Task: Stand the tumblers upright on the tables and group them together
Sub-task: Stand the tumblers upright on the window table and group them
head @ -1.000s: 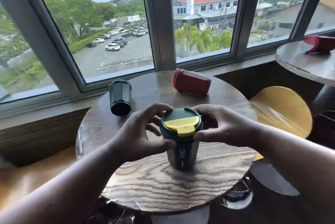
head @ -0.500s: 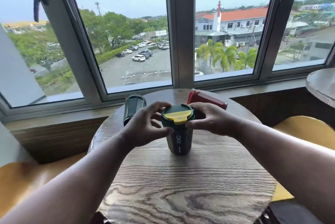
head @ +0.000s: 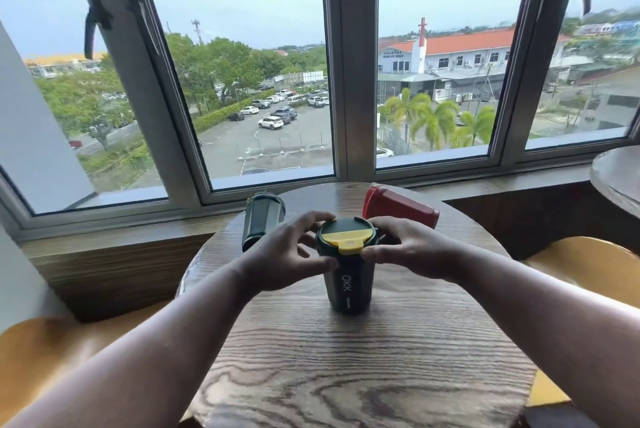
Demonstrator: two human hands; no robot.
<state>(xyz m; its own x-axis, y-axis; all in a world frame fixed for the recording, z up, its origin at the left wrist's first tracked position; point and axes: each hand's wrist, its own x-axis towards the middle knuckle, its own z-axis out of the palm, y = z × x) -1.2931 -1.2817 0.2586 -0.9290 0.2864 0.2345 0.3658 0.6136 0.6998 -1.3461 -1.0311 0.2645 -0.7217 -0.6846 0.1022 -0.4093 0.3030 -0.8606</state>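
A dark green tumbler with a yellow lid flap [head: 348, 284] stands upright in the middle of the round wooden table [head: 363, 358]. My left hand [head: 287, 254] grips its lid rim from the left and my right hand [head: 405, 247] grips it from the right. Behind my left hand a second dark green tumbler [head: 261, 223] lies on its side. A red tumbler [head: 398, 207] lies on its side behind my right hand, near the table's far edge.
Yellow chairs sit at the left [head: 52, 351] and at the right [head: 595, 268] of the table. The edge of a second round table [head: 620, 178] shows at the far right. A wooden ledge and large windows [head: 270, 81] run behind the tables.
The camera tilted up and drew back, so the tumblers sit lower in view. Both hands stay on the upright green tumbler's lid; the two lying tumblers have not moved.
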